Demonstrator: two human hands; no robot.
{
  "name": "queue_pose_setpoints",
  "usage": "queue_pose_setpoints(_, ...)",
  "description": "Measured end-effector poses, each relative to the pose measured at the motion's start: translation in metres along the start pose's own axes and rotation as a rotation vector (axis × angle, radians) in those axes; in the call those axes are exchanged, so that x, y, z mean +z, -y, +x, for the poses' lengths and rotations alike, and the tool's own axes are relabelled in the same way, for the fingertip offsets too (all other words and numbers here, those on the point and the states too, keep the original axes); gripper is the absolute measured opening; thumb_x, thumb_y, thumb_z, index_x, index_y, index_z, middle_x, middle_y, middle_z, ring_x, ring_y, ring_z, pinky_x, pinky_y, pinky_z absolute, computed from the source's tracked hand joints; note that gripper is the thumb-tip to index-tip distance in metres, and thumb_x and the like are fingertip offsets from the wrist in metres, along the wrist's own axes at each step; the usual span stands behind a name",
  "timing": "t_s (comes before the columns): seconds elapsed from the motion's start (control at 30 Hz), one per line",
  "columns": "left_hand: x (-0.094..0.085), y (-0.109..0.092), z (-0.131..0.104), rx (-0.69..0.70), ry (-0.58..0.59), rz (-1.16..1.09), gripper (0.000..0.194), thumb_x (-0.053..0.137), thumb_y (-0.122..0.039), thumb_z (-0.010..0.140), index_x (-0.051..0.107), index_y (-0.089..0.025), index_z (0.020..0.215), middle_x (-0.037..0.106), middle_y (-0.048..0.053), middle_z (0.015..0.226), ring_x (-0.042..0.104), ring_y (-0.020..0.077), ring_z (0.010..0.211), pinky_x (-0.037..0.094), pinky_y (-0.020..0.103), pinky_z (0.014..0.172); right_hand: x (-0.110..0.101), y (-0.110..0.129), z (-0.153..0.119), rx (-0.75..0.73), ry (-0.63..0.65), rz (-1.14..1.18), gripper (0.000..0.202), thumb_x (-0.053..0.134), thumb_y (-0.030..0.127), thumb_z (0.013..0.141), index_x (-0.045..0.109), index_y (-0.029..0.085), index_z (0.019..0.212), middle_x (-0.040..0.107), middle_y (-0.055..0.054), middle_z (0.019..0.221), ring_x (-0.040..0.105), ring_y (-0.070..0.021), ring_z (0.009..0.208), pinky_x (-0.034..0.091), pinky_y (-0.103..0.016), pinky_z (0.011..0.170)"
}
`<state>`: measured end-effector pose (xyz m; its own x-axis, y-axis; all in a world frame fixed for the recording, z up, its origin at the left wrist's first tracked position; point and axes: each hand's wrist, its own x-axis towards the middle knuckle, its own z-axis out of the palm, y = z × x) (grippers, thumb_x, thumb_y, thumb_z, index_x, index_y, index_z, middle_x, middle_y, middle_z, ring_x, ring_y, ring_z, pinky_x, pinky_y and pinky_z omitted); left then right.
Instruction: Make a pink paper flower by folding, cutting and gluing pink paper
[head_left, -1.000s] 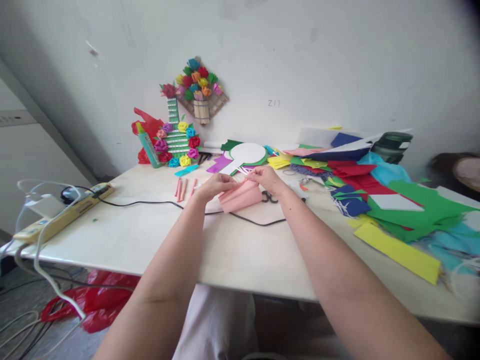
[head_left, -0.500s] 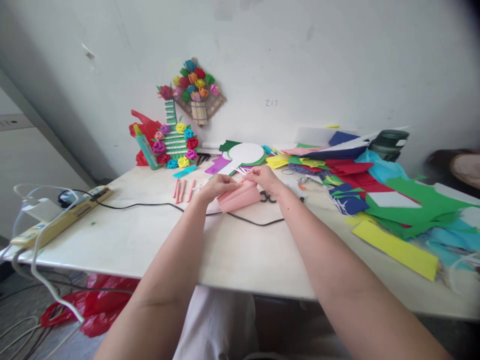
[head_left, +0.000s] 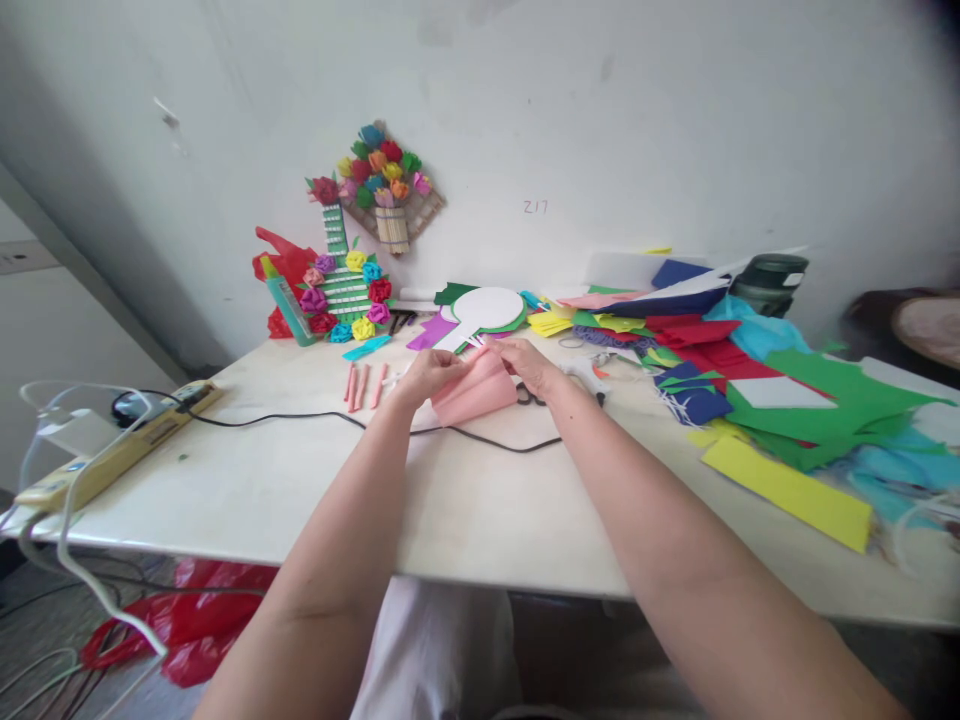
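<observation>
A piece of pink crepe paper (head_left: 476,392) is stretched between my two hands above the table. My left hand (head_left: 429,376) pinches its upper left edge. Up at the other top corner, my right hand (head_left: 526,362) has its fingers closed on the paper. Thin white sticks (head_left: 475,341) show at the paper's top edge between the hands; which hand holds them I cannot tell. Behind the hands lies a white round paddle-shaped card (head_left: 489,306) over green. Scissors (head_left: 529,394) with black handles are partly hidden behind the right hand. Several rolled pink paper pieces (head_left: 363,386) lie left of the hands.
A black cable (head_left: 277,415) crosses the table from a power strip (head_left: 120,445). A glue bottle (head_left: 289,303) and a paper-flower guitar shape (head_left: 349,290) stand at back left. Coloured sheets (head_left: 810,405) and a dark bottle (head_left: 769,285) fill the right side.
The pink paper is spread a little flatter and tilted up at the right, and my right hand has turned slightly around its corner. The view has shifted a little.
</observation>
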<state>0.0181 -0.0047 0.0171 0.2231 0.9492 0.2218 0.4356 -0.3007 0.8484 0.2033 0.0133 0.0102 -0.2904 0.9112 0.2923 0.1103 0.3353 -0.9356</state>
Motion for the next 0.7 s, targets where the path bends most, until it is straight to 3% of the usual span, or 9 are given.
queue_pose_setpoints(0.23, -0.0013, 0.0018, -0.0001, 0.028, 0.007, 0.041, 0.035, 0.06, -0.047, 0.064, 0.053, -0.014, 0.058, 0.035, -0.005, 0.044, 0.028, 0.0054, 0.042, 0.017, 0.021, 0.042, 0.0031, -0.0084, 0.0058, -0.031, -0.05, -0.099, 0.036, 0.063, 0.044, 0.061, 0.039, 0.018, 0.051, 0.034, 0.007, 0.05, 0.03, -0.0075, 0.051, 0.022, -0.023, 0.049)
queue_pose_setpoints(0.5, 0.0016, 0.0039, 0.0024, 0.047, 0.022, 0.15, 0.037, 0.056, -0.049, 0.068, 0.052, -0.014, 0.056, 0.036, -0.004, 0.044, 0.029, 0.0059, 0.042, 0.018, 0.021, 0.042, 0.0014, -0.0071, 0.0052, -0.016, -0.05, -0.061, 0.029, 0.062, 0.039, 0.059, 0.047, 0.016, 0.054, 0.036, 0.006, 0.05, 0.032, -0.0077, 0.051, 0.023, -0.023, 0.049)
queue_pose_setpoints(0.7, 0.0067, 0.0034, 0.006, 0.066, 0.01, 0.185, 0.039, 0.052, -0.051, 0.07, 0.06, -0.013, 0.069, 0.04, -0.004, 0.05, 0.031, 0.0067, 0.046, 0.02, 0.021, 0.044, 0.0029, -0.0026, 0.0028, 0.03, -0.059, 0.076, 0.023, 0.063, 0.035, 0.057, 0.052, 0.014, 0.058, 0.043, 0.005, 0.052, 0.037, -0.0082, 0.052, 0.026, -0.022, 0.05)
